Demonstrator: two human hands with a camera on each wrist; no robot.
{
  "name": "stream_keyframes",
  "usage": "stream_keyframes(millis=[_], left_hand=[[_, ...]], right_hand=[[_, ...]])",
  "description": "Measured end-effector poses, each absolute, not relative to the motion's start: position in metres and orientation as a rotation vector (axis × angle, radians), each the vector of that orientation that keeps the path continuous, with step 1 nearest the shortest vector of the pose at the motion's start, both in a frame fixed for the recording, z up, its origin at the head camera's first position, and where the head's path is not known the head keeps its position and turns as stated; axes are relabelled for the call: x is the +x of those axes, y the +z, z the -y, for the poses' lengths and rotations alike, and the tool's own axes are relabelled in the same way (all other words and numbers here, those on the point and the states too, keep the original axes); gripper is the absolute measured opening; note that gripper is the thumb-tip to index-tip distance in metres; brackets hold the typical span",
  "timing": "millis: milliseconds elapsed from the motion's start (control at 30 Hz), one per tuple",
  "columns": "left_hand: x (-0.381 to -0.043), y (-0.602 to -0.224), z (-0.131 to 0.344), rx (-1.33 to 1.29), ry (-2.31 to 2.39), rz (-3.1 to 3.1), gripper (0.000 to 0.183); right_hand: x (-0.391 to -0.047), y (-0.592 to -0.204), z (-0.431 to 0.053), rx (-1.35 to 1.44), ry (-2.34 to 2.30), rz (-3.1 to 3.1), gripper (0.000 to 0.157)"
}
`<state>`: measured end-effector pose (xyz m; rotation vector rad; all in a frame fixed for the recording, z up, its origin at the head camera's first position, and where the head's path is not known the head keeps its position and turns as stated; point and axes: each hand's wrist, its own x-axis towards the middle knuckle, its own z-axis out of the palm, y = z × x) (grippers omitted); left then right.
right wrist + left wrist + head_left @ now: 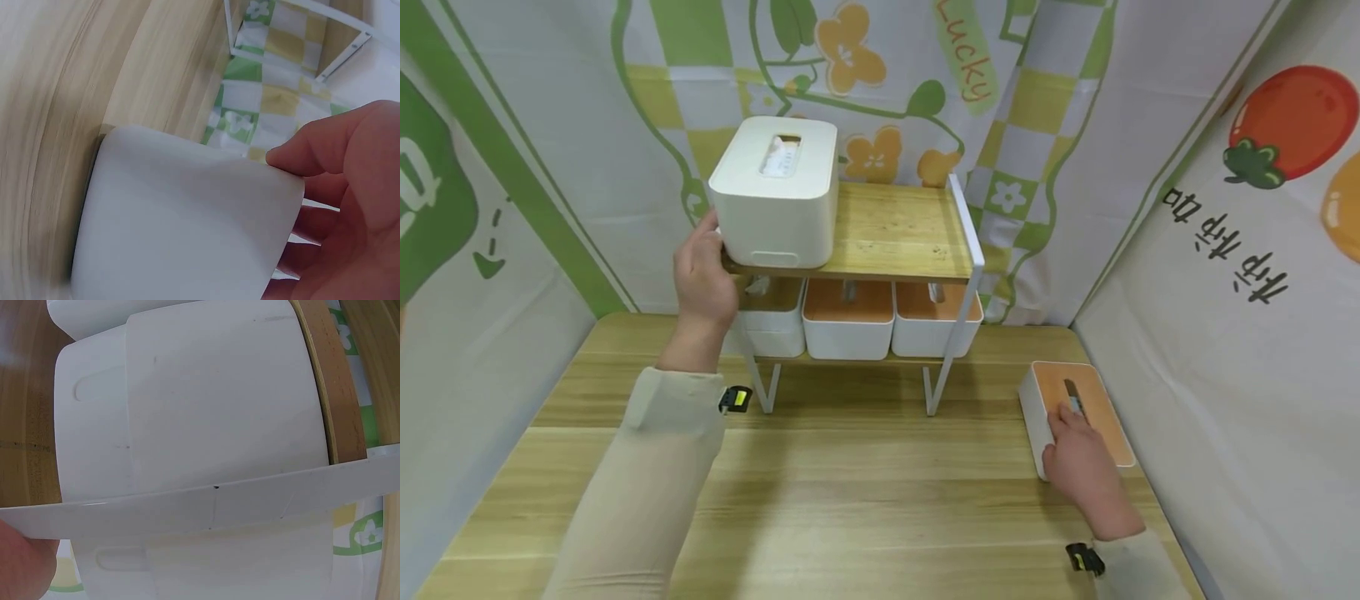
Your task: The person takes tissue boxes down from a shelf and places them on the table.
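A white tissue box [775, 221] with a cream lid stands on the left part of the small rack's wooden top shelf [898, 229]. My left hand [703, 279] touches the left side of this box and the shelf edge. In the left wrist view only one digit [24, 562] shows, beside the rack's white side bar [212, 503]; the other fingers are hidden. On the table at the right, my right hand [1078, 462] grips a white tissue box [181, 219] with an orange-brown lid. The right thumb [297, 150] presses its edge, with the fingers [315, 222] along the lid side.
Three more white tissue boxes [848, 321] line the rack's lower shelf. The rack's white metal legs [934, 387] stand on the wooden table [850, 492]. Printed cloth [880, 92] hangs behind the table, and more cloth [1247, 358] borders its right edge.
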<state>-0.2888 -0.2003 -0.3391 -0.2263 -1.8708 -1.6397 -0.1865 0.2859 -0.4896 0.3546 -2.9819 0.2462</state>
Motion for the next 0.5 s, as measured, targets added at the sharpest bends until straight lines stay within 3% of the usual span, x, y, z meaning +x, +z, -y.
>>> stream_keyframes(millis=[500], left_hand=[[-0.29,-0.339,0.2,-0.243,-1.621,1.873,0.055]], right_hand=[[-0.194,-0.49,-0.312,0.222,0.344,3.041,0.051]])
